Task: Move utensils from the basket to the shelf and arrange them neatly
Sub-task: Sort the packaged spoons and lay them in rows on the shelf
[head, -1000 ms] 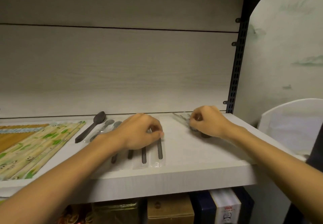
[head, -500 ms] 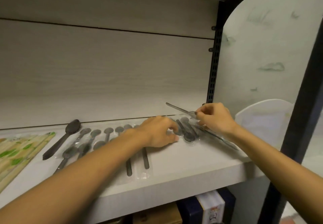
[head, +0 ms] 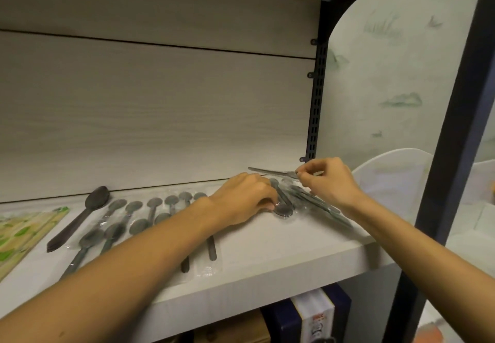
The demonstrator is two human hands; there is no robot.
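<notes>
The right hand (head: 330, 182) is raised just above the right end of the shelf (head: 281, 259), thumb and forefinger pinched on one wrapped spoon (head: 270, 172) whose handle sticks out level to the left, clear of the board; beneath that hand lies a loose heap of wrapped spoons (head: 313, 203), slanting toward the shelf's front right edge; the left hand (head: 245, 199) rests knuckles-up on the shelf beside the heap, fingers curled down with their tips on the bowl of a wrapped spoon (head: 282, 210), though whether they grip it or only press cannot be told; to the left, a row of wrapped spoons (head: 134, 216) lies with handles toward the front, partly hidden under the left forearm; a bare dark spoon (head: 80, 219) lies at the row's left end; green-printed chopstick packets (head: 24, 233) lie at the far left; boxes (head: 313, 316) stand on the level below.
</notes>
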